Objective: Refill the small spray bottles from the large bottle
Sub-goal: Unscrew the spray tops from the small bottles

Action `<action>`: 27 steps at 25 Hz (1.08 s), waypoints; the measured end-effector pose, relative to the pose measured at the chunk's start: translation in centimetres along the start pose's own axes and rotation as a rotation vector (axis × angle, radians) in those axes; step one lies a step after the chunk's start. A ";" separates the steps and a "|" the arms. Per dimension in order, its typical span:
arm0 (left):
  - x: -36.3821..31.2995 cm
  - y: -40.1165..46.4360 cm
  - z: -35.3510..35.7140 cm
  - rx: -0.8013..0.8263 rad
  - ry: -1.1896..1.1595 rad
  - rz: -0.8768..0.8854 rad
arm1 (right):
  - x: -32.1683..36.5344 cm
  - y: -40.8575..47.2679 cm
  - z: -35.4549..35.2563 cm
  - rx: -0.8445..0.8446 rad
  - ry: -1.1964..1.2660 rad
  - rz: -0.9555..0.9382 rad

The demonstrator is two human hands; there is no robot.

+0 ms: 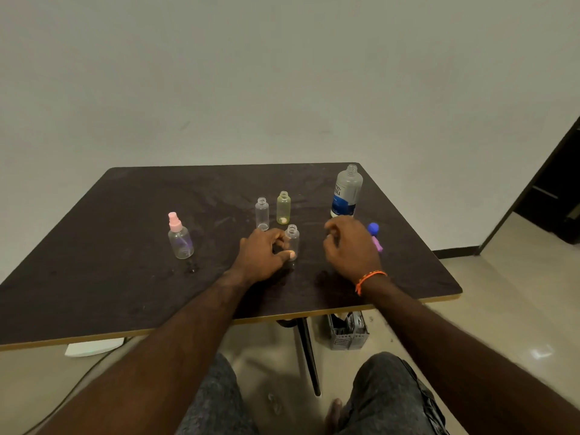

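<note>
The person sits at a dark table (125, 246); the left hand (263, 255) is wrapped round a small clear bottle (293, 238) near the middle, thumb across its front, the bottle upright and uncapped; the right hand (351, 246) hovers just beside it with fingers curled loosely, and I cannot tell whether they pinch anything; an orange band (368, 279) circles that wrist.

Just behind the left hand stand two more open small bottles, one clear (262, 215), one yellow (283, 208), side by side and apart; well off to the left stands a fourth bottle (181, 240) with its pink sprayer (174, 221) screwed on; a few dark drops (192, 267) sit on the table in front of it.

The large bottle (346, 193), blue-labelled and uncapped, stands upright at the far right, behind the right hand; a blue-and-purple sprayer (375, 235) lies on the table just right of that hand.

Under the table, a grey basket (346, 334) on the floor; beside it a black table leg (309, 356).
</note>
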State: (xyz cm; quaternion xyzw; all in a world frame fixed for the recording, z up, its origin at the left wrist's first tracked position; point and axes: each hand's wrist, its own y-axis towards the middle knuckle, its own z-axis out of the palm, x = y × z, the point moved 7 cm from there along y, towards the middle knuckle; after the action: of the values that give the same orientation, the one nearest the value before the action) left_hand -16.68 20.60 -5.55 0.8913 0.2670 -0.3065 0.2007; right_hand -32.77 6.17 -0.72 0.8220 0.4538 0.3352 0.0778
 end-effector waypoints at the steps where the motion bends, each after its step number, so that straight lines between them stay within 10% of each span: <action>1: -0.2 -0.1 -0.1 0.002 0.018 -0.004 | 1.4 0.1 1.7 0.136 0.026 -0.004; 27: 6.6 3.3 -7.1 -0.162 0.318 -0.416 | 12.1 4.1 14.0 0.474 0.365 0.155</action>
State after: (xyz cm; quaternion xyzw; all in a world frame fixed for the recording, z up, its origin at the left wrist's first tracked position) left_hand -7.17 24.05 -3.97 0.8353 0.4962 -0.1750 0.1593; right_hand -16.83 15.94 -3.88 0.7755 0.4617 0.3671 -0.2250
